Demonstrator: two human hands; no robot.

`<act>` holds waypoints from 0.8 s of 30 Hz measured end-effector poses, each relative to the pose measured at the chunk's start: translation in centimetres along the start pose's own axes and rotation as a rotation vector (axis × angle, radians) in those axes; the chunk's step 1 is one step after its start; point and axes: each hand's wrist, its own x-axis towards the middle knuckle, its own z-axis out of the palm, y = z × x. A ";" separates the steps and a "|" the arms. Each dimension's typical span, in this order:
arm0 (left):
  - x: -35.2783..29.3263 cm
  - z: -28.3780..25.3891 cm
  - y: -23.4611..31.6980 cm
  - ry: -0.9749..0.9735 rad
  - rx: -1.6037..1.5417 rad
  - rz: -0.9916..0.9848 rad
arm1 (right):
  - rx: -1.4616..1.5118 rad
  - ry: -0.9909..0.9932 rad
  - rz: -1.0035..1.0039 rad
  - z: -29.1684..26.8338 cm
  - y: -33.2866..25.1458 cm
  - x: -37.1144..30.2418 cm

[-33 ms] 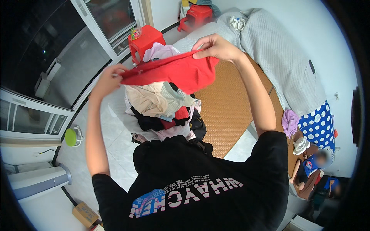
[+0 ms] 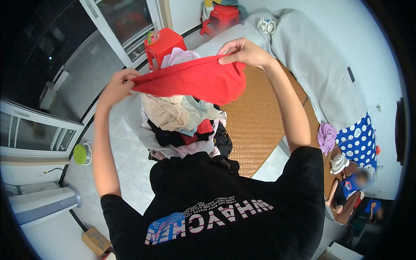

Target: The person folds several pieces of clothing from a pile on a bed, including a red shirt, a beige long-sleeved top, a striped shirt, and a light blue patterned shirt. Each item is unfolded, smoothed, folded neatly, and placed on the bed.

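A red piece of clothing [image 2: 193, 81] is stretched between my two hands, its upper edge pulled almost straight and the rest hanging below. My left hand [image 2: 117, 86] pinches its left end, while my right hand [image 2: 246, 53] grips the upper edge near the right end between thumb and fingers. Which kind of garment it is, I cannot tell. Below it rises a heap of clothes [image 2: 167, 115] in cream, pale green, black, pink and red. Part of the heap is hidden behind the red cloth.
A woven mat [image 2: 251, 125] lies right of the heap, with a grey quilted cover [image 2: 303, 56] beyond. Red stools [image 2: 167, 41] stand at the back. At right are a lilac cloth [image 2: 326, 138], a small white fan [image 2: 339, 164] and a seated person [image 2: 349, 186].
My left hand has moved slightly up and outward, drawing the red clothing tauter and spreading it wider. My right hand has barely moved.
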 end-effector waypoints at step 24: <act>-0.4 -4.9 4.0 0.022 0.587 0.175 | -0.696 0.326 -0.171 -1.5 2.2 1.5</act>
